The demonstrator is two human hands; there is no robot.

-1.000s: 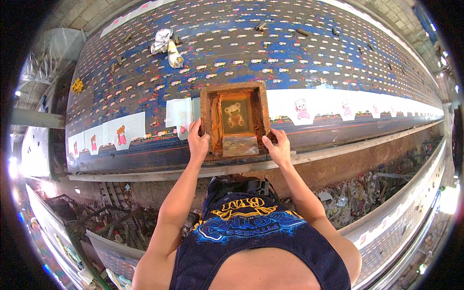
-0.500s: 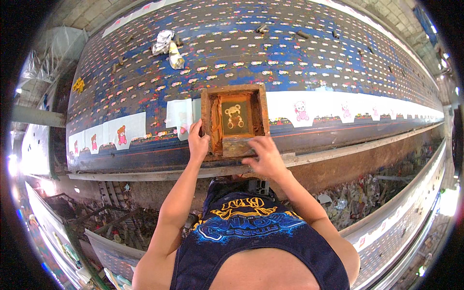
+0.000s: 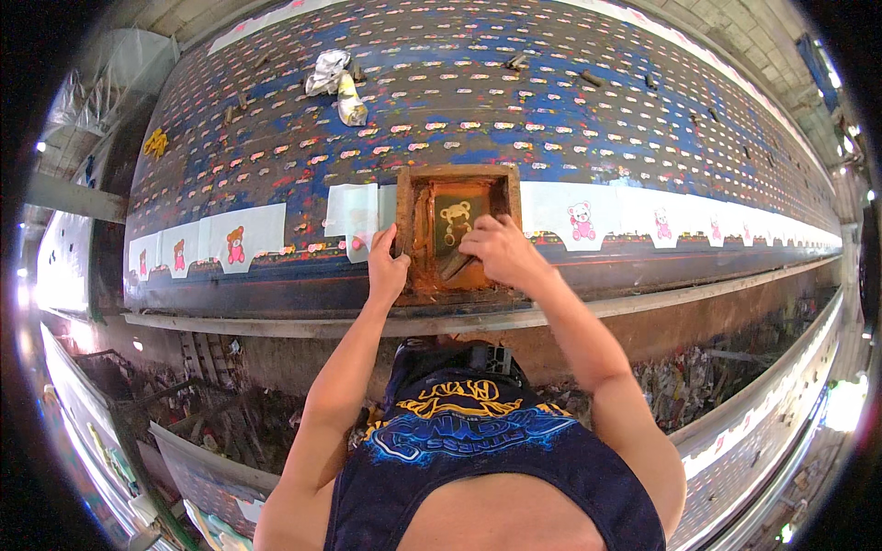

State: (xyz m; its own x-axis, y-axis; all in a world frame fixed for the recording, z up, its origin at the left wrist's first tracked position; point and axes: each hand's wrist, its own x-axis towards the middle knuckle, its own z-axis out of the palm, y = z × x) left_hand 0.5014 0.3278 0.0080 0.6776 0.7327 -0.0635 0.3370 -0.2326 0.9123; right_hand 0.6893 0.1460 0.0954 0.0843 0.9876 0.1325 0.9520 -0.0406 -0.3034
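A deep wooden screen-printing frame (image 3: pixel 464 171), stained orange-brown, rests on the near side of the long printing table. Its mesh (image 3: pixel 445 204) carries a pale teddy bear stencil. My left hand (image 3: pixel 388 268) grips the frame's left wall, thumb bent over the side. Inside the frame, my right hand (image 3: pixel 501 253) holds a squeegee (image 3: pixel 454 264), a short dark bar slanting at the near end of the mesh. That hand hides part of the stencil and the squeegee's upper end. Under the frame's left side, a white fabric piece (image 3: pixel 352 207) sticks out.
White fabric pieces with brown-and-pink bears (image 3: pixel 237 241) lie to the left; a row with pink-outlined bears (image 3: pixel 581 222) runs right. Farther back are a crumpled silvery wrapper (image 3: pixel 328 73), a yellow scrap (image 3: pixel 155 143) and several dark blocks. A ledge (image 3: pixel 276 326) edges the table above a littered gap.
My right hand has lifted the squeegee from lying across the frame's near end and moved it inward, now tilted over the mesh. My left hand keeps its hold on the frame.
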